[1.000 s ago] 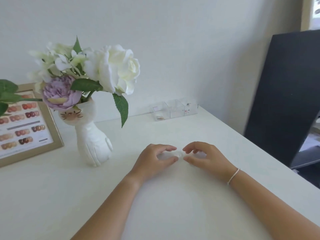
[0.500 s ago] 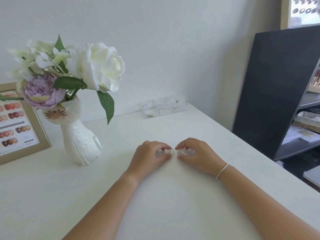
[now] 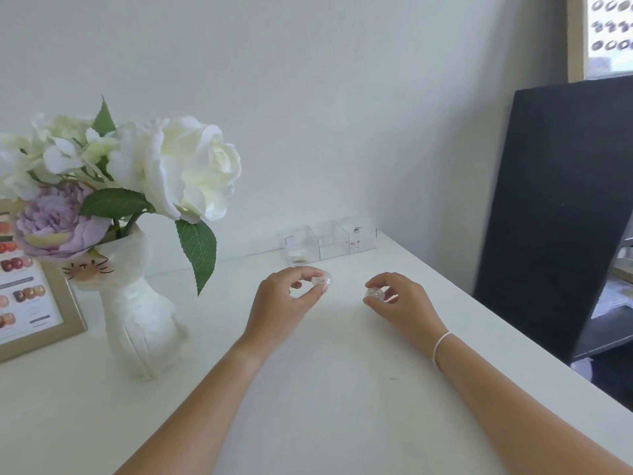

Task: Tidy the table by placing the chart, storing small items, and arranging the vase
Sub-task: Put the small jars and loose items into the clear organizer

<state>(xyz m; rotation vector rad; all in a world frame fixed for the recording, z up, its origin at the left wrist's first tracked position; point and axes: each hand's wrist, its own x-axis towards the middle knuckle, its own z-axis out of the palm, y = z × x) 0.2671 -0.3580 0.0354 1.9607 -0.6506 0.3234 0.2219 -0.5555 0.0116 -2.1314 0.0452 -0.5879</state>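
Your left hand is pinched shut, thumb and forefinger closed around a small clear piece held just above the white bench. Your right hand mirrors it: fingers curled in, thumb and forefinger gripping a second clear piece, glinting, also low over the bench. The two hands sit apart, a bare stretch of bench between them; what exactly the pieces are is too small and glassy to tell. A thin white bracelet circles your right wrist.

Beyond your hands, against the wall, a row of clear storage boxes stands at the back edge of the bench, three compartments side by side. The left compartment has something small lying on its floor, and the right one carries small marks on its front; the contents are too tiny to read.

Off to your left, the white cat-shaped vase stands upright on the bench, a drawn cat face near its neck. It holds a big white rose, a lilac bloom and green leaves, one leaf drooping down toward the bench. Behind and left of the vase, the framed chart of nail colours leans at the frame's edge, partly cut off by the view and partly hidden by the flowers. On your right, a black panel rises beside the bench.
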